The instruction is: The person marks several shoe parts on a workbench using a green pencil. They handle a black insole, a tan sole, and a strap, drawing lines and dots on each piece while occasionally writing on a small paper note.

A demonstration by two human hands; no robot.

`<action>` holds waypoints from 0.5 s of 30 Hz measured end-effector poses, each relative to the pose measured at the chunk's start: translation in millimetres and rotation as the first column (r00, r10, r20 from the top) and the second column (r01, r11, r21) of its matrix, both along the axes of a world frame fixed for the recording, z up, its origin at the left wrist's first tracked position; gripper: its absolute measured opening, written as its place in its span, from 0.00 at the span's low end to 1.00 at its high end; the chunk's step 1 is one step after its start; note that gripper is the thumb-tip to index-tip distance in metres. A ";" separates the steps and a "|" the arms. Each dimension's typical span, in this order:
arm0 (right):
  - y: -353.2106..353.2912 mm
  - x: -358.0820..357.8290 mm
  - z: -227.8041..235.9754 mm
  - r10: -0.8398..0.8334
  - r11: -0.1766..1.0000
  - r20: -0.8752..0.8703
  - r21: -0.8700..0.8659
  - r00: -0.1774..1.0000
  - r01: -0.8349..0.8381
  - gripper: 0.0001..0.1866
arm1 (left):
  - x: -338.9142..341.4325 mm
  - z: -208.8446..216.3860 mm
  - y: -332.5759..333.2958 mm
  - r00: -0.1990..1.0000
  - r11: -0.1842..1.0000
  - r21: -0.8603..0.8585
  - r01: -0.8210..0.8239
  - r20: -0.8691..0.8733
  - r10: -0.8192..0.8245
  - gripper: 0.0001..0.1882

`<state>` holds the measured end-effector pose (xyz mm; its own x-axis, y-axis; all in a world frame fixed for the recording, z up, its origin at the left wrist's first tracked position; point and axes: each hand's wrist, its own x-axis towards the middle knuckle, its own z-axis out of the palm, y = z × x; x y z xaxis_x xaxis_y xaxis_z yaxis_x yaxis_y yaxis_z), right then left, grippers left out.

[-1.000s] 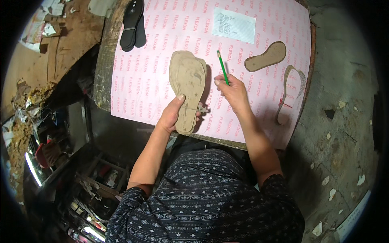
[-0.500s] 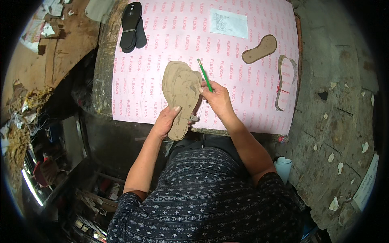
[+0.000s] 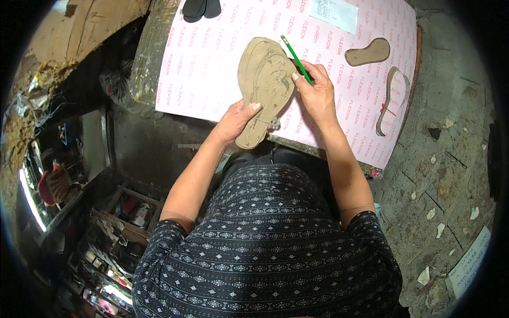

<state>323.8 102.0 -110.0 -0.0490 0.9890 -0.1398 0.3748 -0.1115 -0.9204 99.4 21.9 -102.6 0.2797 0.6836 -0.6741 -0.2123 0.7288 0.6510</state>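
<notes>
A stack of brown sole-shaped templates [image 3: 265, 79], tied near the narrow end with a cord [image 3: 274, 123], is tilted over the near edge of the sheet. My left hand [image 3: 236, 123] grips its narrow part, thumb on top and fingers hidden beneath. My right hand [image 3: 317, 95] is closed around a green pencil [image 3: 298, 62] pointing away from me. Its thumb and fingertips meet the right edge of the wide end of the stack.
A pink printed sheet [image 3: 207, 69] covers the worktable. On it lie a single brown sole template [image 3: 368, 52], a bundle of sole-outline strips with red string [image 3: 386, 111], black soles [image 3: 195, 9] and a white paper [image 3: 334, 15]. Concrete floor [image 3: 445, 159] with scraps lies right.
The view has shifted, so the table's things sit higher and further right. The stack now looks tilted more to the right; both hands keep their hold.
</notes>
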 end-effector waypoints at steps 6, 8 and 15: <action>-9.3 -13.8 39.1 -0.017 0.999 0.071 0.052 0.997 0.013 0.18 | -11.3 -9.3 -14.6 0.998 1.000 0.011 -0.018 0.059 0.017 0.41; -22.0 -5.8 56.6 0.061 0.935 -0.034 -0.348 0.998 -0.069 0.18 | -14.4 -10.4 -17.5 1.000 1.000 0.025 0.014 0.004 -0.014 0.44; -10.5 66.5 59.4 -0.441 0.896 -0.614 -0.347 0.655 0.278 0.08 | -9.0 11.6 7.1 0.975 0.994 0.019 0.105 0.193 -0.107 0.34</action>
